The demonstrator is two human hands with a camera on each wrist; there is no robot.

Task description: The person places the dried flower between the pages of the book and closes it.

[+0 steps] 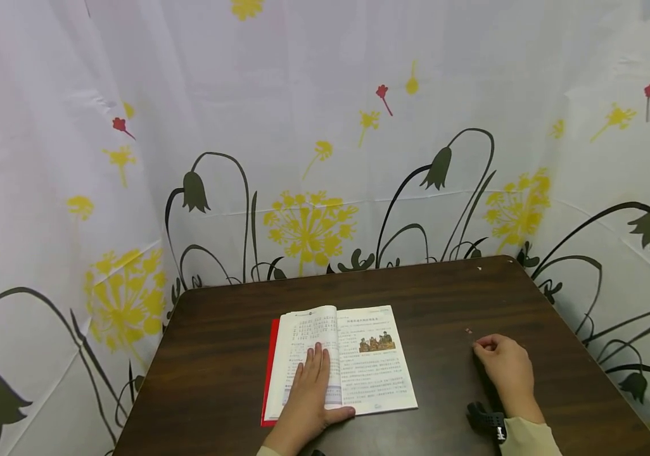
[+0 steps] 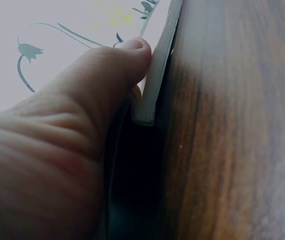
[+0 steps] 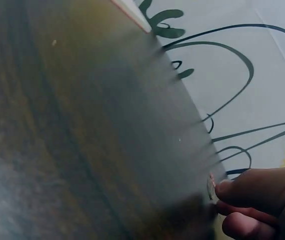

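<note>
An open book (image 1: 367,361) with a red cover edge lies on the dark wooden table (image 1: 216,354). My left hand (image 1: 309,392) rests flat on its left page, fingers extended, thumb across the lower edge near the fold. In the left wrist view the thumb (image 2: 117,62) presses the page beside the thick page block (image 2: 157,75). To the right of the book, my right hand (image 1: 504,367) is low over the table with fingers curled. Its thumb and finger pinch a small, thin, pale oval piece (image 3: 210,189), whose kind I cannot tell.
Small pinkish marks (image 1: 469,330) show on the table just beyond the right fingertips, and a white speck (image 1: 479,268) near the far edge. A black strapped device (image 1: 487,421) is on the right wrist. A flower-patterned curtain (image 1: 325,158) hangs behind the table.
</note>
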